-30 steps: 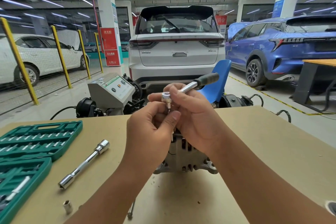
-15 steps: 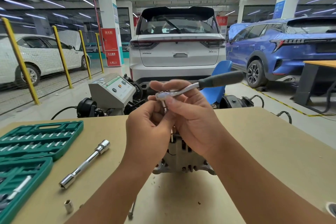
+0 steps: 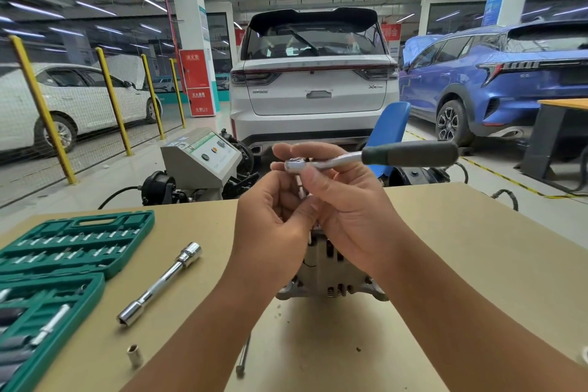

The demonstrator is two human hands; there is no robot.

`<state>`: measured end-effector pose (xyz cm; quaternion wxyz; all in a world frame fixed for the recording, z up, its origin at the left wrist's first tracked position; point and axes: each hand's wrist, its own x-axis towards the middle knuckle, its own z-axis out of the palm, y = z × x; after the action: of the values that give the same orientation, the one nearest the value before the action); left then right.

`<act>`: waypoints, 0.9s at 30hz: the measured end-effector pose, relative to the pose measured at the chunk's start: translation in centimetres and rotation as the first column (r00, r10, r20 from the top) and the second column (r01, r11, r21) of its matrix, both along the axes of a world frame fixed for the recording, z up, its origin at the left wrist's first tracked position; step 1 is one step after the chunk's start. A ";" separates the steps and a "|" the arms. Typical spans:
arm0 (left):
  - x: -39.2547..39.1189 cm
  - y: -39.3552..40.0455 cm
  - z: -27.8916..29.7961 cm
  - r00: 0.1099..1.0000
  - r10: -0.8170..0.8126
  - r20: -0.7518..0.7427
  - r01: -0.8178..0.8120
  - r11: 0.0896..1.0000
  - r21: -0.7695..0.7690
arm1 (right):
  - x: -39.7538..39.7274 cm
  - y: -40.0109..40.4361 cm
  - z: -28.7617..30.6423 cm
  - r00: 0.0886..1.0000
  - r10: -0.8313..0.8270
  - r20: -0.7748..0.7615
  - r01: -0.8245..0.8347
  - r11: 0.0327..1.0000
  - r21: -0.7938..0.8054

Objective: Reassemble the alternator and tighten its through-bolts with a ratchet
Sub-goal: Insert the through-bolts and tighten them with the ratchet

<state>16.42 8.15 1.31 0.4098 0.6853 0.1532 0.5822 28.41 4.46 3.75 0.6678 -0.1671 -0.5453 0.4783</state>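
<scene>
Holding the ratchet above the bench, the right hand pinches its chrome head between thumb and curled fingers. The tool's long axis runs nearly level, left to right: head to the left over the hands, dark rubber handle pointing right and slightly away from the camera. A short extension or bit drops down from the head; its lower end is hidden between the hands. The left hand is cupped just beside the right, fingers curled in toward that hidden piece, thumb tip against the right hand; whether it actually pinches anything cannot be told.

The alternator stands on the table directly beneath both hands, largely covered by them, its mounting ears and vented housing showing at the base.

The table is a tan board surface. On its left side lies an open green socket set case; near it a chrome tubular socket wrench lies diagonally, and a small loose socket stands closer to the front edge. A thin rod lies below the left forearm.

Beyond the table: a grey control box, a blue chair, a white SUV seen from the rear, a blue SUV to the right, and yellow fence posts with a white car to the left.
</scene>
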 end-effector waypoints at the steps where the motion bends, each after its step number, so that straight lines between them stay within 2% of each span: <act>1: 0.0 0.0 0.0 1.000 -0.003 0.001 0.003 1.000 0.000 | 0.1 0.0 0.0 1.000 0.011 -0.016 -0.011 1.000 -0.016; 4: -0.1 -0.1 0.0 1.000 -0.010 -0.005 0.010 1.000 -0.011 | 0.3 0.3 0.2 0.987 0.022 -0.159 -0.040 0.993 -0.111; 6: -0.2 0.1 -0.1 0.999 -0.038 -0.024 0.038 0.999 -0.010 | 0.6 0.4 0.3 0.980 0.011 -0.201 -0.041 0.989 -0.145; 12: -0.4 0.6 -0.1 0.996 -0.070 -0.051 0.071 0.997 0.019 | 0.9 -0.2 0.1 0.996 0.069 -0.054 -0.069 0.998 -0.011; 14: -0.3 0.6 -0.1 0.995 -0.079 -0.055 0.080 0.996 0.026 | 0.9 -0.2 0.1 0.995 0.073 -0.064 -0.074 0.997 -0.015; 19: 0.0 0.6 0.0 0.997 -0.039 -0.068 0.040 0.999 0.015 | 0.6 0.1 0.4 0.972 0.063 -0.228 -0.091 0.989 -0.116; 24: 0.0 0.1 0.2 0.996 -0.054 -0.064 0.057 0.998 0.035 | 0.7 -0.5 0.2 0.994 0.108 -0.027 -0.107 0.994 0.035; 27: 0.0 0.2 0.3 0.998 -0.035 -0.057 0.035 0.999 0.005 | 0.6 -0.1 0.2 0.989 0.118 -0.091 -0.121 0.992 -0.027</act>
<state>16.39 8.38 1.57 0.4132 0.7055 0.1510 0.5556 28.97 4.35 3.92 0.6588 -0.1234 -0.5162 0.5332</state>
